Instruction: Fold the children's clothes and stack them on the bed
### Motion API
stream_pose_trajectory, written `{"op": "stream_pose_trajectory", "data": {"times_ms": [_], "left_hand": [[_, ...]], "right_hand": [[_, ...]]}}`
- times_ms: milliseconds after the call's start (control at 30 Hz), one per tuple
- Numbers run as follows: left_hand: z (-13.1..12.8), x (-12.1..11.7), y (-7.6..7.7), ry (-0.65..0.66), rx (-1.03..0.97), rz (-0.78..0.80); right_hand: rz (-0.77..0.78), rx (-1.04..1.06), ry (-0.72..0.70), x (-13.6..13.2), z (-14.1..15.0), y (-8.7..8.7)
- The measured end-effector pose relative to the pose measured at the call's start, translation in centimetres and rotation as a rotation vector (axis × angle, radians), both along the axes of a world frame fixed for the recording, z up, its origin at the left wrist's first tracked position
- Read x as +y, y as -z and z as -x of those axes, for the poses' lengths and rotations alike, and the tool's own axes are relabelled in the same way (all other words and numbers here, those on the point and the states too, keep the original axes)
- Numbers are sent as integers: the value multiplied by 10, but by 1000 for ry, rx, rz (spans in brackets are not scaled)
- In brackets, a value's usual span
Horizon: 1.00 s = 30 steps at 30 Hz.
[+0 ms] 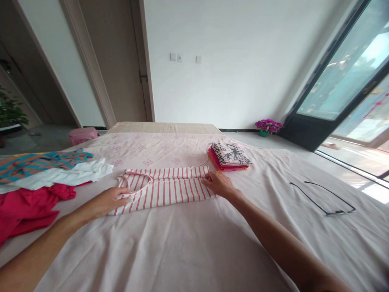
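Holding a striped shirt (174, 191) across the frame's centre, pinching its neck end with left hand (112, 199) and opposite end with right hand (221, 185), likely to keep it flat. Placed between loose clothes (32, 207) at left and a folded pile (232, 156) right of centre, perhaps for easy reach.

Left fingers (122, 190), right fingers (210, 177) on striped garment (172, 192).

Dark-framed glasses (336, 212), purple flowers (269, 124) in green pot (263, 133), pink stool (82, 135), leafy plant (11, 110)
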<state>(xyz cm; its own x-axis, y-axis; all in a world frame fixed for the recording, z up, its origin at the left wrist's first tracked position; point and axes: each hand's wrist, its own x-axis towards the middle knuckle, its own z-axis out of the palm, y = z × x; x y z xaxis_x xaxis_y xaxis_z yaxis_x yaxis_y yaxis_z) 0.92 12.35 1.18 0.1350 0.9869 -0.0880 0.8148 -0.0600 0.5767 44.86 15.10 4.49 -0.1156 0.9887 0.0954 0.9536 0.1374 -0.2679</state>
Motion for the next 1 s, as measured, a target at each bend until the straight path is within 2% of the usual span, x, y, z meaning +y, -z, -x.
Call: {"op": "stream_pose_trajectory", "data": {"times_ms": [100, 200, 367, 500, 600, 733, 833, 933, 1000], "left_hand": [[5, -2, 1, 37, -56, 61], [5, -4, -1, 6, -96, 76], [2, -4, -4, -26, -100, 13], [4, -4, 0, -30, -121, 6], [8, -7, 5, -7, -59, -18], [15, -11, 6, -79, 158, -60], [11, -17, -3, -91, 228, -223], [-10, -24, -16, 17, 206, -475], [-32, -28, -20, 165, 160, -518]], "right_hand": [[13, 0, 9, -2, 4, 0], [-17, 140, 3, -2, 3, 3], [20, 380, 27, 3, -4, 19], [14, 449, 11, 4, -11, 31], [-3, 371, -18, -4, -13, 31], [16, 155, -11, -19, -13, 20], [61, 11, 16, -27, -12, 7], [-60, -93, 24, -32, -5, -6], [-197, -141, -47, -34, 5, -11]]}}
